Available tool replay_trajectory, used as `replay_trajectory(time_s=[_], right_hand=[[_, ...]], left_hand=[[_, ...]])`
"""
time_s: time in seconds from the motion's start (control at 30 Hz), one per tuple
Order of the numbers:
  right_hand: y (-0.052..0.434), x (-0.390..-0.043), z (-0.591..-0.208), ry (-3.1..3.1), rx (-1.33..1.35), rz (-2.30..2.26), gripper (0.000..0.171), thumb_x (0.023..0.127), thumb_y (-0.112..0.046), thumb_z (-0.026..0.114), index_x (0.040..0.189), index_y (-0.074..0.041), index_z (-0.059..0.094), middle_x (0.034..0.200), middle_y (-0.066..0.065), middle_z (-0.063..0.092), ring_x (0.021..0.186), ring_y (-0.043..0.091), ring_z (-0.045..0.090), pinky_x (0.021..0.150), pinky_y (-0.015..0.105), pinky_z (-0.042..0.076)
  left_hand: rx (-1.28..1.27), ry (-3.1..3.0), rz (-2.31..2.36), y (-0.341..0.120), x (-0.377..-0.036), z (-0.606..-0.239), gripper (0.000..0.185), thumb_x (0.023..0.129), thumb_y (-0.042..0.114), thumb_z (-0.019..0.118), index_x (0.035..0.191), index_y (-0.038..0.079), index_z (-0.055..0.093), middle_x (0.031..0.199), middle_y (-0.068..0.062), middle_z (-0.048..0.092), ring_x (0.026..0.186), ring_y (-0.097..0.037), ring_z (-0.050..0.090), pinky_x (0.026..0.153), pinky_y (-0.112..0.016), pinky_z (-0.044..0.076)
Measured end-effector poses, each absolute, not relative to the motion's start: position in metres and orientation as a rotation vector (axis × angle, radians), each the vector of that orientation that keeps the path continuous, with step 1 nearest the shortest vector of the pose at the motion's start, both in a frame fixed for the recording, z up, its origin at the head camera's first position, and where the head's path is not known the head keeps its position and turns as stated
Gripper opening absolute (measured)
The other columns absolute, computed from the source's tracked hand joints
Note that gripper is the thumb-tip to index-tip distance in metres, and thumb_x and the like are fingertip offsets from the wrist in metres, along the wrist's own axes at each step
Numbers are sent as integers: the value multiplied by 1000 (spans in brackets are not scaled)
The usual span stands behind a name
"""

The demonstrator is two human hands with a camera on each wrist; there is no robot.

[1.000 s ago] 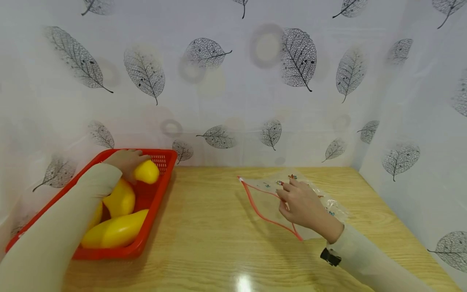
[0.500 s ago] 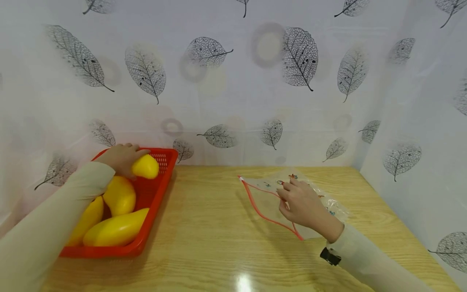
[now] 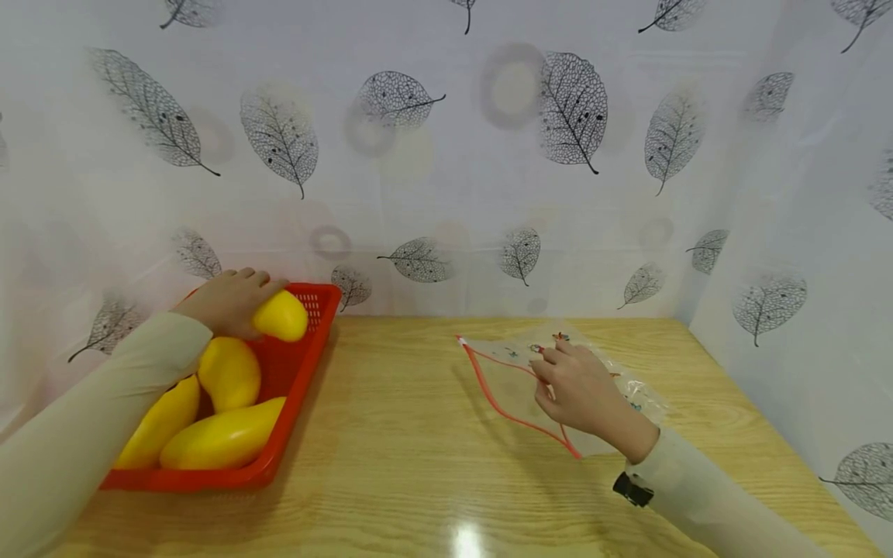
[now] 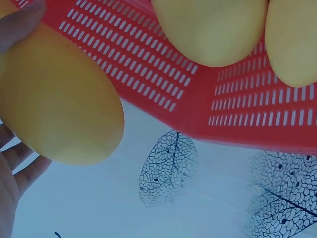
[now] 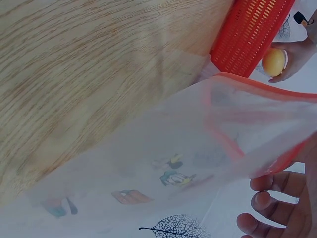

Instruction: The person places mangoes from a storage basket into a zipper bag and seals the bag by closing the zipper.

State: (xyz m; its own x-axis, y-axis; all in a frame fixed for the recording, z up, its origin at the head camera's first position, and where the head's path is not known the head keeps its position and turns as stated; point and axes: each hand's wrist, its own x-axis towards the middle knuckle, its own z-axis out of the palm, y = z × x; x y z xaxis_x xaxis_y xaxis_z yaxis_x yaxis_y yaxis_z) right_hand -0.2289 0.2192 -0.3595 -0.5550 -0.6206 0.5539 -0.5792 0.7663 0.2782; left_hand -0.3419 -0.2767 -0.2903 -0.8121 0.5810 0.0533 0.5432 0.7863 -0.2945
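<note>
In the head view my left hand (image 3: 230,302) grips a smooth yellow mango (image 3: 282,316) above the back of a red plastic basket (image 3: 300,391). The left wrist view shows my thumb and fingers on opposite sides of this mango (image 4: 64,99), which is apart from the basket wall. Lower in the basket lie more mangoes (image 3: 226,438), partly covered by my left sleeve. Over on the right, my right hand (image 3: 589,395) pinches a clear zip bag (image 3: 502,387) by its red-edged mouth, which gapes toward the left. Small cartoon prints mark the bag (image 5: 124,168).
A wooden table (image 3: 391,434) runs between basket and bag. Behind it hangs a white curtain (image 3: 446,170) with dark leaf prints, and another stretch closes off the right side. A black strap (image 3: 632,490) sits at my right cuff.
My left hand has risen slightly with the mango, and the arm has shifted left, uncovering more of the mangoes below. The right hand and bag have stayed in place.
</note>
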Motion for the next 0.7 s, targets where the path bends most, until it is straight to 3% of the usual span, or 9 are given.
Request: replay_trajectory(time_s=[0.2, 0.53, 0.7], right_hand=[[220, -230, -360, -2302, 896, -85, 11, 71, -12, 63, 66, -16, 54, 62, -3, 48, 62, 19, 50, 53, 30, 39], [220, -230, -360, -2300, 904, -86, 12, 70, -12, 63, 66, -16, 53, 61, -4, 45, 59, 16, 44, 51, 26, 31], [219, -230, -360, -2301, 905, -85, 13, 70, -13, 65, 66, -16, 53, 62, -4, 46, 60, 17, 46, 51, 27, 33]], left_hand=[[-942, -2770, 427, -273, -336, -288, 81, 63, 31, 81, 128, -1, 46, 114, -21, 58, 102, -39, 53, 89, -55, 45], [-950, -2750, 417, -270, -327, -283, 77, 63, 30, 80, 127, 0, 48, 112, -20, 59, 103, -39, 54, 90, -56, 44], [-947, -2744, 402, -268, -326, -281, 76, 64, 32, 79, 127, 1, 49, 113, -20, 59, 103, -39, 54, 90, -56, 44]])
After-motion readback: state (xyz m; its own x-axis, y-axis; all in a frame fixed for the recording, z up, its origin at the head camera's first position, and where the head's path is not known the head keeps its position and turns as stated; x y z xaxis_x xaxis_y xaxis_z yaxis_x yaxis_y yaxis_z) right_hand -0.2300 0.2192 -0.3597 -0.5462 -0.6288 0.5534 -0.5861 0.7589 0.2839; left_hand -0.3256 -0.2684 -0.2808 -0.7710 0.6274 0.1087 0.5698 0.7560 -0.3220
